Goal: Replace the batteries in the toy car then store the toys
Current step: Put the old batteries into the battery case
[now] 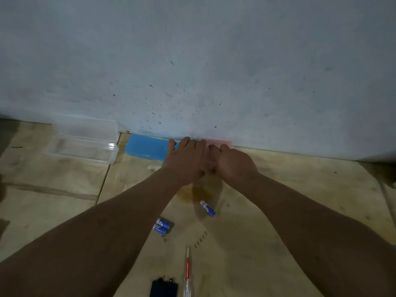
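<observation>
Both hands are reaching toward the wall, the left hand [184, 159] and right hand [233, 162] curling their fingers around a blurred clear and pink item [211, 151], possibly a container. Three blue batteries [207, 208] are lying on the floor [289, 189] beneath the forearms, near a red screwdriver [187, 273]. A clear open box [83, 139] and a blue lid [147, 146] are sitting by the wall.

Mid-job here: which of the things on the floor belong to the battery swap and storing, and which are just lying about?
Belongs to the job:
- single battery
- pair of batteries
- screwdriver
- row of small screws
- black cover piece, probably
- clear open box, likely for storing
- pink box under left hand and right hand

Just lying about:
- blue box, untouched so far
</observation>
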